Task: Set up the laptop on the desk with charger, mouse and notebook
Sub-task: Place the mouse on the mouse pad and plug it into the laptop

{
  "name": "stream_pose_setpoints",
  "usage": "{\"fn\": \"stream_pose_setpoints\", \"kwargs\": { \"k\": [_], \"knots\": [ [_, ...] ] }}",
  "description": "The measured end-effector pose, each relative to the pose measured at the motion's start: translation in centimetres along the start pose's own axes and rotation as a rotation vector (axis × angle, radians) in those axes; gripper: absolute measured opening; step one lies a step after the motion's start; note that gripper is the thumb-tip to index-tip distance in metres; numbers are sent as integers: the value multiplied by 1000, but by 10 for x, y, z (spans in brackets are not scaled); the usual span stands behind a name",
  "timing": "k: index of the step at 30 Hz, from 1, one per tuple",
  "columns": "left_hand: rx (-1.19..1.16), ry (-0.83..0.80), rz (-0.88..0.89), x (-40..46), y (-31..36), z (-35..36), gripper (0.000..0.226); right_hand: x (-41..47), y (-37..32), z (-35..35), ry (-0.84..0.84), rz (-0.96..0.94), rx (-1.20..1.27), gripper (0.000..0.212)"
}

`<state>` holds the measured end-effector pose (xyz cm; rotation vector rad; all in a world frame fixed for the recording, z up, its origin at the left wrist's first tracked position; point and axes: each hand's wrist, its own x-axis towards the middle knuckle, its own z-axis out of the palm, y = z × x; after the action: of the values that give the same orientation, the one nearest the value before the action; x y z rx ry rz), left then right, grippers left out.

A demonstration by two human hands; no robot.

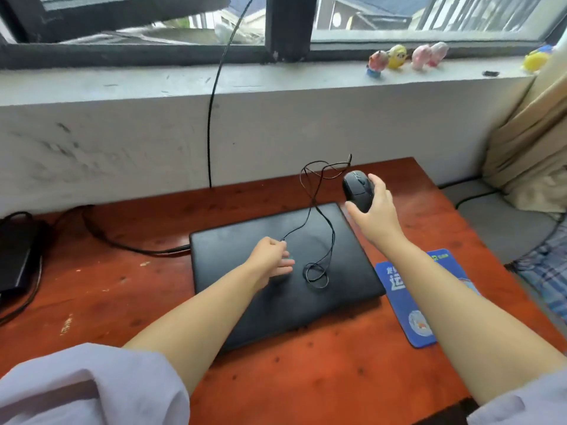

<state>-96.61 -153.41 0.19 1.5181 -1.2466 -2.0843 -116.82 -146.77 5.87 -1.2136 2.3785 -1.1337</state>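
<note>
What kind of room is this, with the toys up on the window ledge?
Probably a bedroom or small study at home. A red-brown wooden desk stands right under a window, little cartoon toy figures line the sill, and a closed laptop lies on the desk beside a blue mouse pad.

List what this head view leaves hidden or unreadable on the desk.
- Mouse cable end: hidden inside the left hand.
- Mouse pad print: partly covered by the right forearm, blurred.
- Black item at desk's left: cut off by the frame edge.
- Notebook: not in view.
</note>
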Motion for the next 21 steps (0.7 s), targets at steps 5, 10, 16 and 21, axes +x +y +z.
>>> {"fn": "stream_pose_setpoints", "kwargs": {
  "k": [5,10,16,21],
  "knots": [
    [-258,-107,-159,31,11,104,33,17,68,-63,59,41,34,73],
    [-402,-82,-245,67,11,225,17,37,133,-128,74,67,45,71],
    [-253,109,170,111,60,297,27,44,179,-164,14,41,-1,68],
    [254,31,563,117,106,316,6,2,215,-142,-264,188,-191,69]
  ]
}}
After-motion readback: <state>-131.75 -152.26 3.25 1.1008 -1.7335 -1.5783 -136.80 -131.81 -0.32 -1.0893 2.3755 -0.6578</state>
